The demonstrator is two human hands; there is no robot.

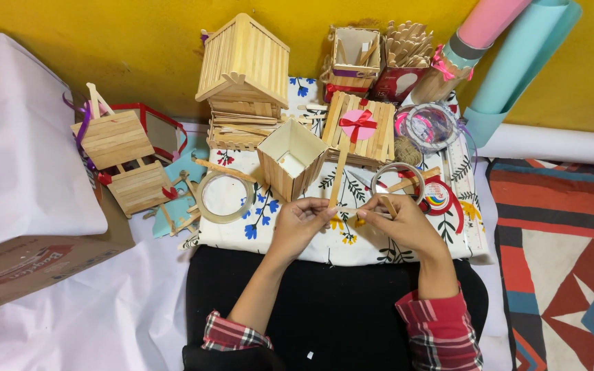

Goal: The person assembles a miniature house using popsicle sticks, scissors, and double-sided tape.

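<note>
Hands meet low over a flower-printed cloth spread before the person's lap. Left hand is curled, fingertips pinching the lower end of a long craft stick that stands nearly upright and leans slightly right. Right hand is curled too, thumb and forefinger pinching a second stick that lies slantwise across the fingers, its tip close to the left hand's stick. Both forearms come in from plaid cuffs, wrists bent inward.

Just beyond the left hand sits a square stick-walled box, open on top, its white inside showing only a small pale scrap. Left of it lies a tape roll; another tape ring lies beyond the right hand. Farther back stand a stick house, a flat stick panel with a pink heart and red bow, and an open stick basket holding a few loose sticks. Beside it a red cup is packed with upright sticks.
</note>
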